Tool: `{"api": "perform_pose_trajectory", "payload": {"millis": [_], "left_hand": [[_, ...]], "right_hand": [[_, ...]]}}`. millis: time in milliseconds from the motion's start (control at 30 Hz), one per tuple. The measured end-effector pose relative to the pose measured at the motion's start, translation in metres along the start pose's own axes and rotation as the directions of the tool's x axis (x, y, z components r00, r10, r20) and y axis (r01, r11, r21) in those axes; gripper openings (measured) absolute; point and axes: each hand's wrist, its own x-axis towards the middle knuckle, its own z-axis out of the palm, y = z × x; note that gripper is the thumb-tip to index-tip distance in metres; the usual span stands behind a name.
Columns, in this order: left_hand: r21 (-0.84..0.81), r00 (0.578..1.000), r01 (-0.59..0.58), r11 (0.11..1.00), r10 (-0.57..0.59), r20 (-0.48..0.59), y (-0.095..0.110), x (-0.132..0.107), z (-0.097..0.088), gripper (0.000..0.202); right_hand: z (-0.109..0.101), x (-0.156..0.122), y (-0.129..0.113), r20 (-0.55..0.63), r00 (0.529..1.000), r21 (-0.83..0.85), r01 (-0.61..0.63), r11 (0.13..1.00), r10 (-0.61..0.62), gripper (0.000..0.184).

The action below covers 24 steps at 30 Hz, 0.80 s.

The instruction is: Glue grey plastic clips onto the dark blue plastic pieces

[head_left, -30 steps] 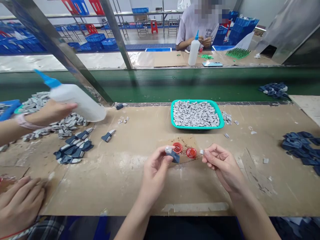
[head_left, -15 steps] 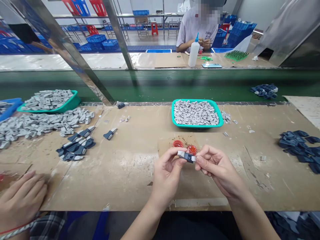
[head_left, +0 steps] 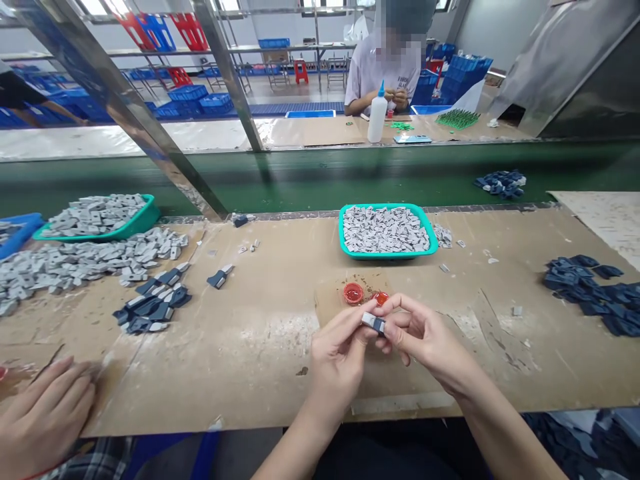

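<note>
Between my two hands is a small dark blue and light grey plastic part, held above the cardboard-covered table. My left hand pinches its grey end with thumb and forefinger. On the dark end, the fingers of my right hand are closed, covering part of it. Just beyond my fingertips stand two small red cups, one in full view and the other partly hidden by my right hand. Farther back, a turquoise tray holds many small grey pieces.
Grey pieces and dark blue parts lie in piles at left, near a co-worker's hand. More dark blue parts lie at right. A green conveyor belt runs behind the table; another person sits across it.
My right fingers have moved left and closed farther over the part, which has turned slightly. The camera view has shifted, and more of the left red cup shows.
</note>
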Motion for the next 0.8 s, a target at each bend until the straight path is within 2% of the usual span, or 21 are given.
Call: {"api": "perform_pose_trajectory", "payload": {"millis": [133, 233, 300, 367, 400, 433, 500, 533, 600, 667, 800], "left_hand": [[-0.202, 0.985, 0.17, 0.964, -0.161, 0.064, 0.002, 0.0, 0.001, 0.044], [-0.235, 0.976, 0.217, 0.947, -0.203, 0.085, 0.004, -0.006, 0.001, 0.047], [-0.205, 0.979, 0.204, 0.957, -0.201, 0.032, 0.0, -0.011, -0.007, 0.044], [-0.127, 0.982, 0.17, 0.977, -0.179, -0.065, -0.009, -0.015, -0.025, 0.041], [-0.062, 0.981, 0.149, 0.987, -0.155, -0.119, -0.016, -0.016, -0.038, 0.04], [0.03, 0.978, 0.126, 0.992, -0.119, -0.173, -0.024, -0.015, -0.054, 0.039], [0.285, 0.965, 0.083, 0.955, -0.005, -0.264, -0.038, -0.012, -0.089, 0.038], [0.457, 0.957, 0.073, 0.886, 0.067, -0.284, -0.043, -0.009, -0.108, 0.039], [0.766, 0.944, 0.091, 0.636, 0.189, -0.269, -0.044, -0.007, -0.148, 0.048], [0.835, 0.936, 0.085, 0.543, 0.245, -0.255, -0.033, -0.013, -0.192, 0.047], [0.895, 0.938, 0.032, 0.445, 0.296, -0.181, 0.004, -0.05, -0.298, 0.019]], "right_hand": [[0.011, -0.001, 0.001, -0.041, 0.999, 0.06, 0.032, 0.998, -0.029, 0.032], [0.01, -0.002, 0.002, -0.05, 0.998, -0.023, 0.021, 0.999, -0.023, 0.032], [-0.003, -0.002, 0.005, -0.175, 0.981, -0.146, 0.056, 0.988, -0.081, 0.035], [-0.022, -0.001, 0.013, -0.361, 0.911, -0.302, 0.087, 0.949, -0.198, 0.038], [-0.033, 0.001, 0.018, -0.424, 0.869, -0.386, 0.082, 0.919, -0.255, 0.041], [-0.044, 0.002, 0.024, -0.439, 0.847, -0.474, 0.066, 0.878, -0.3, 0.046], [-0.06, 0.008, 0.038, -0.397, 0.844, -0.63, 0.034, 0.776, -0.36, 0.059], [-0.066, 0.012, 0.044, -0.372, 0.848, -0.686, 0.023, 0.727, -0.378, 0.064], [-0.07, 0.02, 0.056, -0.344, 0.856, -0.736, 0.011, 0.677, -0.386, 0.073], [-0.067, 0.029, 0.065, -0.324, 0.875, -0.7, 0.034, 0.714, -0.36, 0.08], [-0.054, 0.043, 0.073, -0.292, 0.898, -0.558, 0.12, 0.821, -0.33, 0.089]]}}
